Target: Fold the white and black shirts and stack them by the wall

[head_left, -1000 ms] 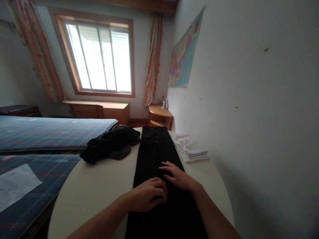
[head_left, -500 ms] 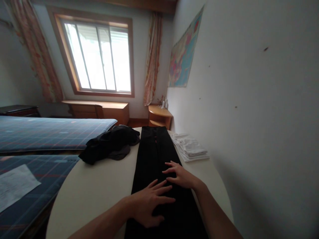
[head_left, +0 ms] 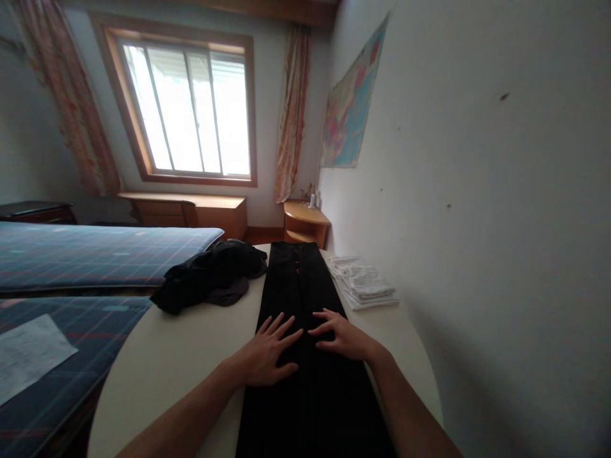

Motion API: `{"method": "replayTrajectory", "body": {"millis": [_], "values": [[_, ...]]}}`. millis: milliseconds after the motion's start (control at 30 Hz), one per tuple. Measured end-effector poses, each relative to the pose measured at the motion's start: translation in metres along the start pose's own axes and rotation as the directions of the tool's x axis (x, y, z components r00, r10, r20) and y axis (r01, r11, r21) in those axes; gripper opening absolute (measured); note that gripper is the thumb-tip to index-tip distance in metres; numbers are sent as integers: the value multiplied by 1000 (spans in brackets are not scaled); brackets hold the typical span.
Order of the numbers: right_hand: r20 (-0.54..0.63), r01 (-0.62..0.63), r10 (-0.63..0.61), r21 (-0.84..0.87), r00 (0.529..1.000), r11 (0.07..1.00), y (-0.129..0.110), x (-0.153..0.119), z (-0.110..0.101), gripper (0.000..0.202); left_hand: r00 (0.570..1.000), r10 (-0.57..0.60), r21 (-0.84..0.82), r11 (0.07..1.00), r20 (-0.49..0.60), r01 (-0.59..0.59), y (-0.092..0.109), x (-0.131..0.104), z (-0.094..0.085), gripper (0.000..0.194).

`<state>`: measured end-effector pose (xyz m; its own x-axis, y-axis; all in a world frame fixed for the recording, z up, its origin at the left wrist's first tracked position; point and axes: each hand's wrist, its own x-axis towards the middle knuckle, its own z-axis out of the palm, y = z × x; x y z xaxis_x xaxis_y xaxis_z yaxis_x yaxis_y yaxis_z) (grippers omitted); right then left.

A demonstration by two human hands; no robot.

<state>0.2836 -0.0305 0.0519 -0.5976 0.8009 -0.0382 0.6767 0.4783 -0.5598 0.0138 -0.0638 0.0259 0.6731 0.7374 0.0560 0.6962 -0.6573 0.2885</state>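
A pair of black trousers lies stretched lengthwise on the round cream table, its far end near the table's back edge. My left hand rests on the left side of the cloth, fingers spread. On the right side my right hand lies with fingers apart, its fingertips close to those of the left. Neither hand grips anything. A small red detail shows near the far end of the trousers.
A crumpled heap of dark clothing sits at the table's back left. White folded cloths are stacked at the back right, near the wall. Left of the table are plaid mattresses, with a paper sheet on the nearer one.
My left hand has moved forward and left along the trousers, level with the right hand. My right hand has stayed nearly in place.
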Motion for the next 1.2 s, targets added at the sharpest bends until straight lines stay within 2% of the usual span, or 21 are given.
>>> {"method": "replayTrajectory", "body": {"millis": [133,433,633,700,833,900,1067,1200], "values": [[-4,1,-1,-5,1000,1000,0,0,0,43,999,23,15,1000,25,-24,5,0,-2,80],[27,3,-4,40,1000,999,-4,-2,-3,40,991,129,-65,990,42,-126,12,-5,-7,92],[40,-19,18,31,999,999,-21,-8,-4,30,992,127,-106,987,10,-125,12,-5,-5,93],[58,-43,44,-19,997,999,-33,-13,-2,39,993,121,-103,987,7,-120,12,-4,-5,92],[108,-87,97,-98,989,991,-58,-36,10,83,994,107,-89,991,29,-105,13,-3,-5,94],[128,-90,104,-110,986,990,-65,-51,20,94,994,102,-74,992,37,-99,14,-3,-5,96],[89,-13,24,-125,996,992,-61,-83,47,86,995,97,-41,995,28,-95,16,-4,-4,93],[30,52,-49,-139,998,989,-57,-94,56,83,996,89,-6,996,20,-89,20,-5,-4,87]]}}
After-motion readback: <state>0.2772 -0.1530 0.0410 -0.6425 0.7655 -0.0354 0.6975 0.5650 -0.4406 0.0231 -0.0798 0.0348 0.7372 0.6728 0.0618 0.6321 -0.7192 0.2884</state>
